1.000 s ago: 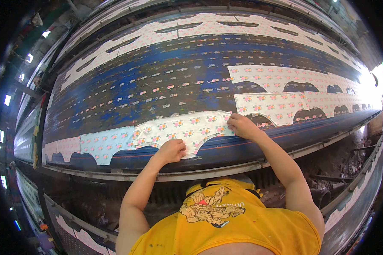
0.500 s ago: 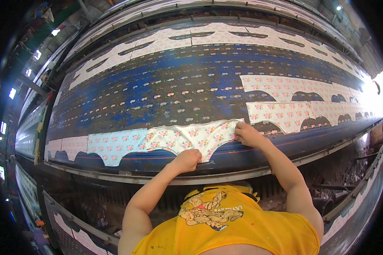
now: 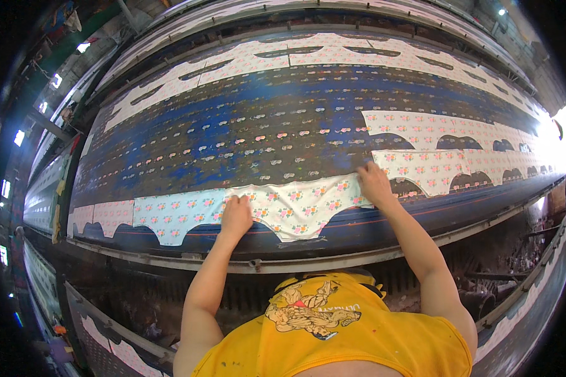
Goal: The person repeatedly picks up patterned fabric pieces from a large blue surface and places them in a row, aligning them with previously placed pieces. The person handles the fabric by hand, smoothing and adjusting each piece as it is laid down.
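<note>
A white floral fabric panel [image 3: 299,204], cut in the shape of briefs, lies at the near edge of the long dark table. Some wrinkles run across its middle. My left hand [image 3: 237,217] is closed at its upper left corner, fingers curled onto the cloth. At the upper right corner my right hand [image 3: 375,184] pinches the edge. Its fingertips are partly hidden behind the hand. A light blue floral panel [image 3: 176,217] lies flat beside the white one on the left, and another white floral panel [image 3: 421,166] lies to the right of my right hand.
The dark printing table [image 3: 245,141] bears rows of small printed marks and blue stains. More floral panels [image 3: 258,60] line its far side. Pink panels [image 3: 113,217] lie at the near left. A metal rail [image 3: 283,266] runs along the front edge.
My left hand has let go of the panel's lower point and moved left and up to its upper left corner. My right hand has shifted slightly up and right. The panel lies more spread out.
</note>
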